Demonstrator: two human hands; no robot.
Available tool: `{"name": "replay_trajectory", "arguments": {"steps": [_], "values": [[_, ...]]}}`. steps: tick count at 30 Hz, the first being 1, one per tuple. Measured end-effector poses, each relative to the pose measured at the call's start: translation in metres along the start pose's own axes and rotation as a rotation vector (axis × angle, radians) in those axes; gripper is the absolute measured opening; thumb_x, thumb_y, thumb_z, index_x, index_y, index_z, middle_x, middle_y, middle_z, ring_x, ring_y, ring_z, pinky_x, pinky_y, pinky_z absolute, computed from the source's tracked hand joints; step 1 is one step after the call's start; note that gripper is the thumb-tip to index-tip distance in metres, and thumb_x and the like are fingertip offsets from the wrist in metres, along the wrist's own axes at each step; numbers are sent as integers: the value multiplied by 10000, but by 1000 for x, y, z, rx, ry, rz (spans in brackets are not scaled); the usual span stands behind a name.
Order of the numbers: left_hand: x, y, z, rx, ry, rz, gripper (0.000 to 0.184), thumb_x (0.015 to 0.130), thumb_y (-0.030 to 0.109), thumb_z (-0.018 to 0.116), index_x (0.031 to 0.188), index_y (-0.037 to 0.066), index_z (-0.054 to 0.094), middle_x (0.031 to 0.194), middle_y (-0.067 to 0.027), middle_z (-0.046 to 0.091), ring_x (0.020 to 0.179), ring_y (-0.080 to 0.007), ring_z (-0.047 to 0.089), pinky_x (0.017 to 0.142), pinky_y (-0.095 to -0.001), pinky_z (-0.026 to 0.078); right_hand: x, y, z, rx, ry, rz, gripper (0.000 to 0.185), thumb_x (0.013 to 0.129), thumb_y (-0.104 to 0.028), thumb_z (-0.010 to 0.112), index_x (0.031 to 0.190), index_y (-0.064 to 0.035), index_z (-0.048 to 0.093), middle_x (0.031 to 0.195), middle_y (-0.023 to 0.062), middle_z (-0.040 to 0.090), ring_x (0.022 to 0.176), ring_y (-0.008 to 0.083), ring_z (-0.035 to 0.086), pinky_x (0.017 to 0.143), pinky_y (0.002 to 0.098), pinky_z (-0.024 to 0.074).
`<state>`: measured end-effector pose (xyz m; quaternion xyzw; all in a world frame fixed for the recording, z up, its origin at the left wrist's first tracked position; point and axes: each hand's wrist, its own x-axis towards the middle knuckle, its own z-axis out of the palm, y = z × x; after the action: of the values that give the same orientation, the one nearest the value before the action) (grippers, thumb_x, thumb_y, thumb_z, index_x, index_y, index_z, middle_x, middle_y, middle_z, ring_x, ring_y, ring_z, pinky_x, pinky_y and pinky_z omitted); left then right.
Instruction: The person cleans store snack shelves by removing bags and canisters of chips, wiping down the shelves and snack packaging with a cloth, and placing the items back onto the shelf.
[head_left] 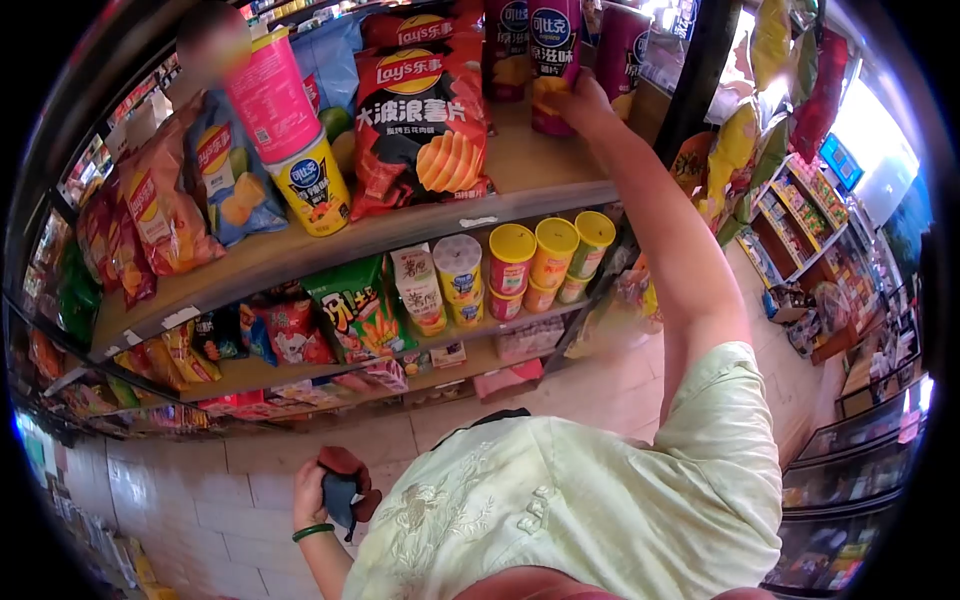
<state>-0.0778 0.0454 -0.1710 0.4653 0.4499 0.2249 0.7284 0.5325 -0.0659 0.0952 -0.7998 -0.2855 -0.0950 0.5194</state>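
My right hand [582,104] reaches up to the upper shelf [530,165], its fingers closed around the lower part of a purple chip canister [554,45]. The canister stands upright, and its top is cut off by the view's edge. Close beside it are a dark canister [508,50] on the left and another purple canister [624,55] on the right. Low at my left side, my left hand [308,497] is closed on a crumpled cloth [342,490], dark blue and reddish brown. A green bangle [313,532] circles that wrist.
A large red Lay's bag [422,125] stands left of the canisters. Further left are a pink canister stacked on a yellow canister [312,190] and more chip bags [163,195]. The lower shelf holds lidded tubs [512,260] and a green snack bag [355,305]. Tiled floor [220,480] lies below.
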Motion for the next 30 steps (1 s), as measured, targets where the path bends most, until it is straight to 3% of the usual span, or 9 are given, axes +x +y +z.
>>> {"name": "replay_trajectory", "arguments": {"steps": [5,9,12,14,17,20,22,25,30], "values": [[9,-13,5,-6,30,9,287,835,72,481,1092,-9,578,978,-81,636,865,-178,610,787,-291,495,13,3,4,-84,-90,-5,423,751,-336,686,1043,-40,601,1042,169,636,993,309,606,803,368,481],[22,-21,12,8,27,-19,299,830,69,479,1106,-2,570,987,-79,634,889,-179,604,805,-292,486,48,14,11,-780,-336,-351,381,870,-380,477,1067,-96,638,1061,160,643,992,337,610,814,420,468],[31,-31,12,8,6,-35,285,825,64,477,1083,2,583,972,-73,636,875,-172,601,791,-285,482,60,16,19,-1059,-393,-417,395,895,-345,416,1121,-101,628,1101,155,636,1018,349,601,845,456,450],[33,-34,15,12,-12,-30,277,824,62,474,1069,5,591,964,-71,637,866,-168,599,780,-281,481,89,39,39,-1076,-394,-384,391,898,-317,408,1137,-96,624,1120,153,631,1030,358,596,858,474,442],[32,-30,22,17,-40,-10,259,821,65,468,1034,12,607,931,-62,638,833,-160,596,750,-273,480,131,78,69,-1175,-135,-150,382,889,-250,411,1151,-66,619,1153,149,622,1057,341,593,883,494,434],[32,-31,20,8,26,-44,248,806,59,473,1004,18,617,894,-53,636,797,-154,593,724,-266,479,94,32,44,-1255,-284,-275,375,863,-204,443,1147,-31,616,1166,155,615,1058,326,601,890,458,457],[27,-20,27,90,9,-100,223,797,52,486,974,23,620,858,-46,630,765,-148,588,694,-263,477,107,47,48,-1101,-163,-353,319,803,-354,530,976,-136,686,1011,129,668,952,270,642,840,420,486],[19,-23,32,74,146,-85,207,796,47,490,955,22,620,842,-50,626,753,-148,587,676,-263,476,121,57,56,-1062,-141,-327,305,780,-338,556,974,-141,684,1035,132,658,991,277,624,861,417,476],[30,-53,8,17,81,-117,214,800,45,481,962,19,619,845,-58,629,746,-153,588,667,-271,480,125,49,52,-1059,-193,-301,324,746,-356,588,978,-151,684,1059,121,655,1019,267,614,878,392,469]]}}
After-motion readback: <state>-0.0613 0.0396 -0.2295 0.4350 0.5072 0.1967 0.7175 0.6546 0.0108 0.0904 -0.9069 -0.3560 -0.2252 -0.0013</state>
